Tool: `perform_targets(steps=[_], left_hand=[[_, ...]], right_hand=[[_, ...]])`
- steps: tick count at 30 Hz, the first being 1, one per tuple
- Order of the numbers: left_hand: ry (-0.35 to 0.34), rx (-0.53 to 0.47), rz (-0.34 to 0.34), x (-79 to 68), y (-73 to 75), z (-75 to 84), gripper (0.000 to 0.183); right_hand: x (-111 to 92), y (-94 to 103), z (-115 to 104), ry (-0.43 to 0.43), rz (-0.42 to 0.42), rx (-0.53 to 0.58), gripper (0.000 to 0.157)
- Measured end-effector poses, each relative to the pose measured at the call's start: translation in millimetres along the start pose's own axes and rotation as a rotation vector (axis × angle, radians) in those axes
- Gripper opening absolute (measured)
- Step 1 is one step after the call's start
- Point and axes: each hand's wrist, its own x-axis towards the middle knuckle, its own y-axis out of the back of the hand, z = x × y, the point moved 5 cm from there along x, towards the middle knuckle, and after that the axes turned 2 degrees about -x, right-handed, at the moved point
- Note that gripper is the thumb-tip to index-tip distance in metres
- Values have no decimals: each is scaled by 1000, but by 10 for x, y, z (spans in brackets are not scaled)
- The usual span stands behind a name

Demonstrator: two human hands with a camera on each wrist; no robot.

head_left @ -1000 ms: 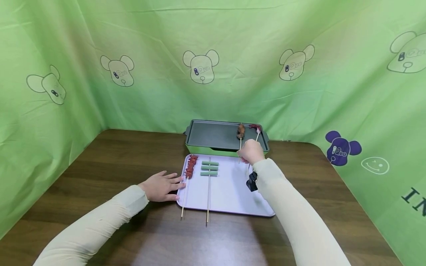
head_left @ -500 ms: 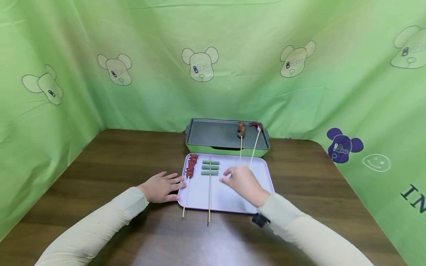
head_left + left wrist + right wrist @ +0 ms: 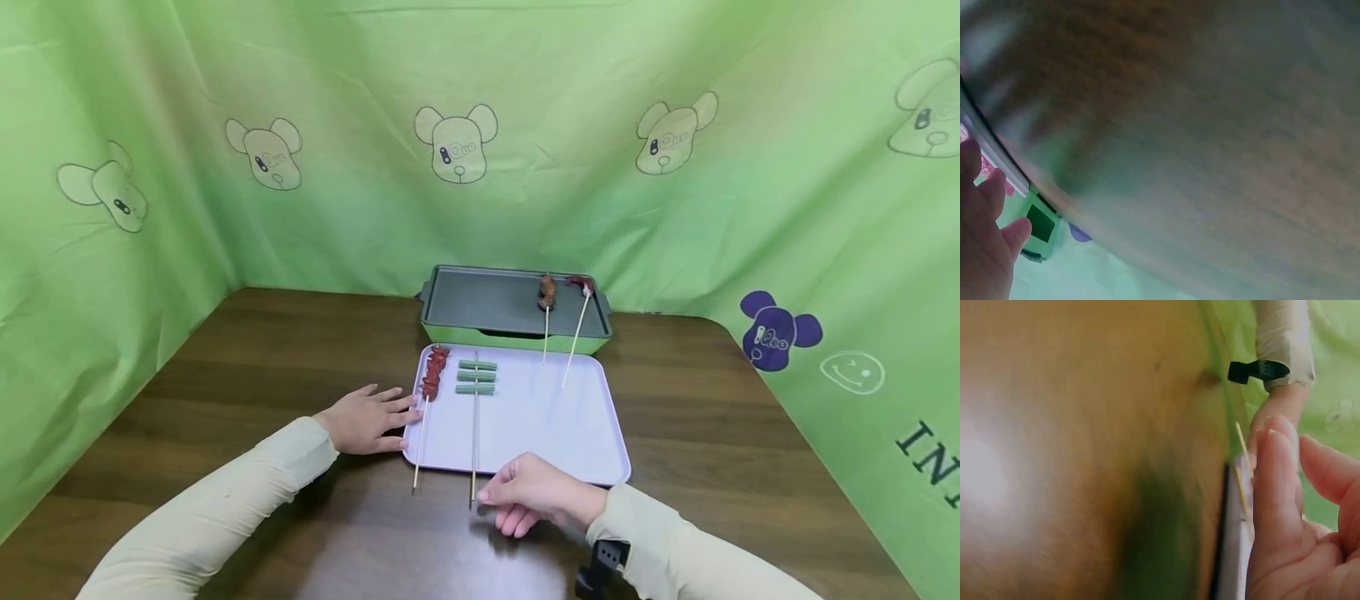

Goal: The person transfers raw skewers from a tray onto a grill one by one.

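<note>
My left hand (image 3: pixel 367 421) rests with fingers spread at the left edge of a white tray (image 3: pixel 555 433). Beside its fingertips lies a skewer of red pieces (image 3: pixel 433 372), its stick overhanging the tray's front. To the right is a skewer of green pieces (image 3: pixel 476 389), which also sticks out past the front rim. Close to this stick's lower end is my right hand (image 3: pixel 532 492), thumb and forefinger right beside the wood. In the right wrist view a small gap shows between thumb (image 3: pixel 1329 465) and forefinger, with thin sticks (image 3: pixel 1242 450) beyond.
Behind the tray stands a green grill (image 3: pixel 517 342) with a dark plate. On its right side lie a brown meat skewer (image 3: pixel 547 293) and a dark red skewer (image 3: pixel 581 285), their sticks reaching over the tray. A green curtain (image 3: pixel 360 192) encloses the wooden table (image 3: pixel 315 333).
My right hand has let go by the grill skewers and moved down and toward me, to the green skewer's stick end. The left hand stays where it was.
</note>
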Motion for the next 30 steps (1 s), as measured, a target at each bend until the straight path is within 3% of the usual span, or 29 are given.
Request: perform_targets(steps=[4, 9, 20, 30], left_hand=[[26, 11, -24, 28, -10, 2, 57], [57, 49, -43, 37, -16, -11, 56], [62, 43, -52, 32, -11, 11, 57], [86, 49, -69, 23, 9, 22, 58]], right_hand=[[1, -54, 116, -74, -31, 139, 17], [59, -134, 170, -65, -37, 260, 17], [128, -270, 123, -48, -20, 317, 16], [119, -182, 102, -49, -5, 413, 12]])
